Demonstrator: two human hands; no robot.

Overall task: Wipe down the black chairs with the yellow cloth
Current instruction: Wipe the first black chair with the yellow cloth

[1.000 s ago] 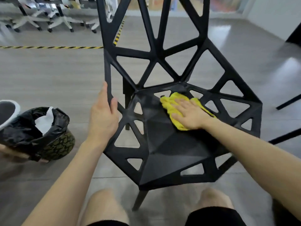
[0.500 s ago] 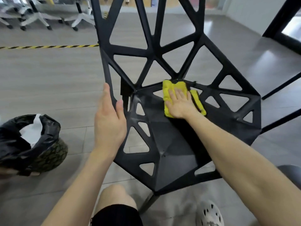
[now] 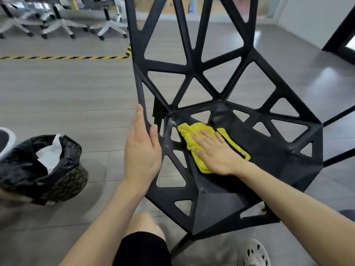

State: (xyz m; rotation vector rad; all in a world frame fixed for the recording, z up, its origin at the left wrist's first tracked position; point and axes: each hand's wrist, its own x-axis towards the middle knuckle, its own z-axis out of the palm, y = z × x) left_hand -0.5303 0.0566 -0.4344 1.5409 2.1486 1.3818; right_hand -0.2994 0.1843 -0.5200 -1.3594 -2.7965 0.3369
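A black chair with triangular cut-outs stands in front of me, its back rising to the top of the view. A yellow cloth lies on the left rear part of the seat. My right hand presses flat on the cloth with straight fingers. My left hand holds the chair's left side bar, with the thumb on the inner side and the fingers along the outer side.
A bin lined with a black bag holding white paper stands on the floor at the left. White office chair bases and a yellow-black floor tape lie at the far left. My knee and shoe show below the chair.
My right hand has slid the cloth from the rear of the seat to the left and nearer to me. My left hand stays on the chair's side bar.
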